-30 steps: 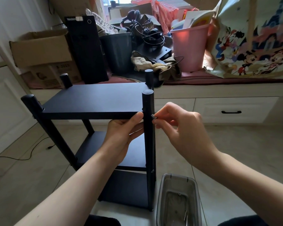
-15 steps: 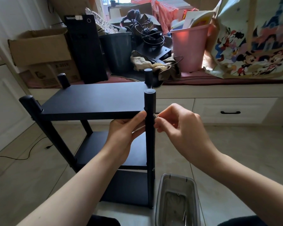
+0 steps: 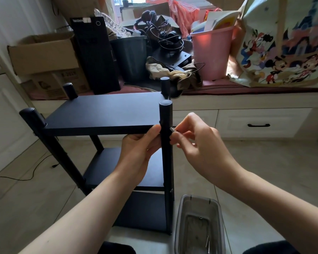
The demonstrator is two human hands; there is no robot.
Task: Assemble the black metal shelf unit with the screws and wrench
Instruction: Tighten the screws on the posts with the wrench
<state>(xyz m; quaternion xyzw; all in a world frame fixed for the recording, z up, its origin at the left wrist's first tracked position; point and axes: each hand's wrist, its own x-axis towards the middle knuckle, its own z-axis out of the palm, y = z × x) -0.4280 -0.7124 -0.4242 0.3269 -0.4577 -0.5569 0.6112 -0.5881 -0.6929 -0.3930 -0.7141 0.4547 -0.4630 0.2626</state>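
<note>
We find the black shelf unit upright on the floor, centre-left. The left hand grips its near right post under the top board; the right hand pinches a screw at that post's right side. We advise seating it square before turning. The parts tub crowds the near floor.

Left hand curled in a grip, thumb up, right hand pinching with fingertips
</note>
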